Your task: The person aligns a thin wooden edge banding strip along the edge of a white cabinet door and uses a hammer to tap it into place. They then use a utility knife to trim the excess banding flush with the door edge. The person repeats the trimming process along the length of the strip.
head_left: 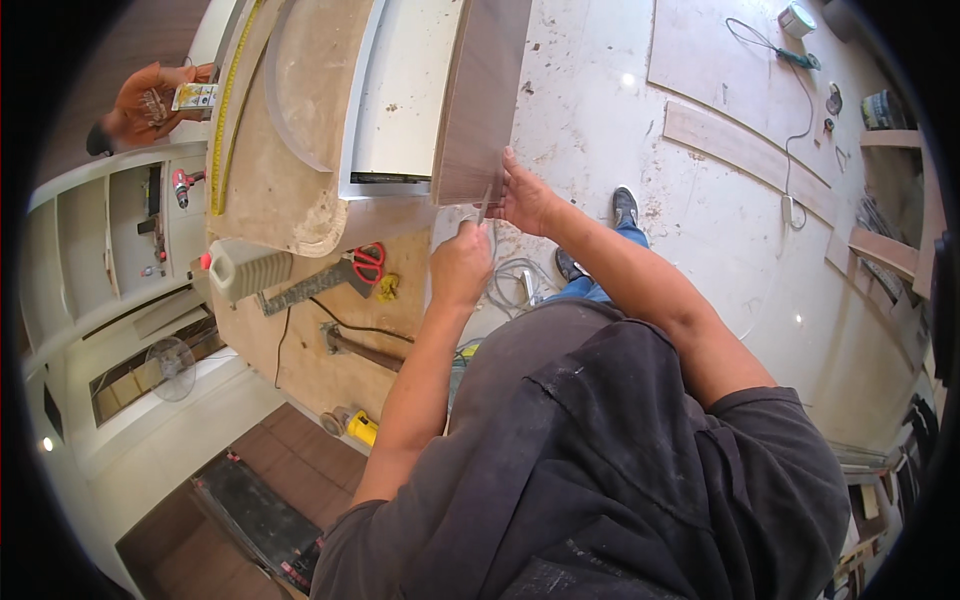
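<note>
A brown wood-grain panel (483, 100) stands along the edge of a white cabinet piece (405, 100) with a pale metal-look rim. My left hand (462, 262) is closed in a fist around a thin, narrow, blade-like tool (485, 206), whose exact kind I cannot make out. Its tip lies against the panel's near corner. At that same corner, my right hand (527, 197) grips the panel, with the thumb up along its outer side and the other fingers curled at the lower edge, partly hidden.
On the wooden bench (240, 325) at left are red-handled scissors (368, 262), a plastic jug (250, 272), a yellow grinder (360, 428) and a yellow tape measure (235, 95). Another person (150, 105) is at far left. Boards (745, 155) and a cable (800, 120) lie on the right floor.
</note>
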`<action>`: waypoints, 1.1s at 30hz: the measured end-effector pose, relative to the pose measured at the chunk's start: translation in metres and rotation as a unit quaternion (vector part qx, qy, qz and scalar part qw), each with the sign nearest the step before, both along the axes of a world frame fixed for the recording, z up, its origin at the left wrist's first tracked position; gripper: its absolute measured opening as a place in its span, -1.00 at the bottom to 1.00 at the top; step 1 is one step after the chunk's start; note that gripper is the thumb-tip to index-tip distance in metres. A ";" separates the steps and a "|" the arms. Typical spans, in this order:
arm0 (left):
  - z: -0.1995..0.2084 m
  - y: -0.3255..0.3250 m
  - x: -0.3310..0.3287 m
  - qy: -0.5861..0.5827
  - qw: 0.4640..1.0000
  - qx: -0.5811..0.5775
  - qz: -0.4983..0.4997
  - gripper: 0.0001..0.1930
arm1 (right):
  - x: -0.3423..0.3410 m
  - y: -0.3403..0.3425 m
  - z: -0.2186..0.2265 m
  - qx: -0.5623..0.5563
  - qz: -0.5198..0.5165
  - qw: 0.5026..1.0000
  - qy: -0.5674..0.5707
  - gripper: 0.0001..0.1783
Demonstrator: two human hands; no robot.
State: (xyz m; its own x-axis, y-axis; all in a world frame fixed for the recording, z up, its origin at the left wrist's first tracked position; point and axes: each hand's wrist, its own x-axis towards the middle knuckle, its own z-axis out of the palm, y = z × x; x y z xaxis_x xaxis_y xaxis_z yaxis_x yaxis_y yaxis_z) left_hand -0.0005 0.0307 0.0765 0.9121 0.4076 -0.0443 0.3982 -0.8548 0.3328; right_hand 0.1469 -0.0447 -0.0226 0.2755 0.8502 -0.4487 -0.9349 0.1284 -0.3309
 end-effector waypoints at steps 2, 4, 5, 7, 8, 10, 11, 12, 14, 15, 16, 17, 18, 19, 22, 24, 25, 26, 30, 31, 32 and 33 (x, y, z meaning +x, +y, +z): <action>-0.023 -0.002 0.006 0.039 0.999 0.021 0.004 -0.72 | 0.001 -0.003 0.000 0.002 0.016 1.000 0.020 0.05; -0.030 -0.005 0.008 0.065 0.997 0.035 0.006 -0.71 | 0.007 -0.008 -0.009 0.017 0.033 0.999 0.032 0.09; -0.029 -0.006 0.008 0.071 0.997 0.037 0.008 -0.71 | 0.011 -0.010 -0.016 0.020 0.036 0.999 0.034 0.11; -0.024 -0.006 0.002 0.088 0.995 0.038 0.010 -0.70 | 0.015 -0.012 -0.023 0.027 0.045 0.998 0.039 0.16; -0.021 -0.005 -0.003 0.098 0.994 0.036 0.010 -0.70 | 0.015 -0.012 -0.023 0.022 0.041 0.998 0.031 0.17; -0.023 -0.004 -0.003 0.107 0.994 0.030 0.004 -0.69 | 0.010 -0.010 -0.021 0.013 0.040 0.999 0.016 0.19; -0.029 -0.001 0.001 0.105 0.994 0.026 -0.003 -0.69 | 0.010 -0.009 -0.019 0.020 0.038 0.999 0.013 0.18; -0.035 0.001 0.004 0.103 0.994 0.022 -0.010 -0.68 | 0.009 -0.009 -0.017 0.027 0.035 0.999 0.011 0.17; -0.047 0.002 0.012 0.101 0.994 0.032 -0.009 -0.69 | 0.010 -0.008 -0.012 0.023 0.028 0.999 0.007 0.14; -0.052 0.001 0.013 0.099 0.994 0.037 -0.008 -0.69 | 0.008 -0.006 -0.009 0.013 0.025 1.000 0.007 0.13; -0.051 -0.002 0.012 0.110 0.993 0.035 0.003 -0.69 | 0.008 -0.006 -0.010 0.000 0.014 1.000 0.009 0.11; -0.048 -0.006 0.008 0.120 0.992 0.032 0.015 -0.69 | 0.010 -0.007 -0.011 -0.007 0.014 1.000 0.007 0.09; -0.047 -0.008 0.007 0.130 0.991 0.030 0.026 -0.69 | 0.012 -0.008 -0.013 -0.014 0.015 1.000 0.005 0.06; -0.048 -0.007 0.006 0.131 0.991 0.030 0.020 -0.69 | 0.011 -0.008 -0.014 -0.020 0.021 1.000 0.003 0.04; -0.054 -0.001 0.009 0.119 0.992 0.029 0.003 -0.69 | 0.011 -0.010 -0.013 0.018 0.020 1.000 -0.004 -0.10; -0.058 0.001 0.016 0.094 0.995 0.023 -0.004 -0.69 | 0.009 -0.008 -0.008 0.027 0.008 1.000 -0.002 -0.13; -0.060 0.000 0.014 0.105 0.994 0.024 0.009 -0.69 | 0.010 -0.010 -0.008 0.028 -0.004 1.000 -0.001 -0.15; -0.060 -0.002 0.008 0.117 0.993 0.026 0.022 -0.69 | 0.011 -0.011 -0.008 0.019 0.003 1.000 -0.005 -0.15; -0.054 -0.004 0.002 0.148 0.988 0.021 0.029 -0.69 | 0.012 -0.010 -0.018 0.028 0.018 0.999 -0.017 -0.06; -0.056 -0.002 0.003 0.139 0.990 0.019 0.022 -0.69 | 0.012 -0.009 -0.017 0.044 0.024 0.999 -0.021 0.00; -0.060 0.001 0.007 0.130 0.991 0.018 0.014 -0.69 | 0.011 -0.008 -0.016 0.041 0.025 0.999 -0.018 0.00; -0.062 0.003 0.008 0.120 0.993 0.017 0.007 -0.69 | 0.010 -0.007 -0.014 0.039 0.027 0.999 -0.015 0.00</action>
State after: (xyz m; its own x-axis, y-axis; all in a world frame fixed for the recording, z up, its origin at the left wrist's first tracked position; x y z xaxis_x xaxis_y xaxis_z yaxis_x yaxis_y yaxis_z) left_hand 0.0079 0.0338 0.0144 0.8708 0.4255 -0.2462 0.4749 -0.8576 0.1975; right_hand 0.1568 -0.0521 -0.0367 0.2412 0.8957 -0.3735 -0.9311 0.1051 -0.3492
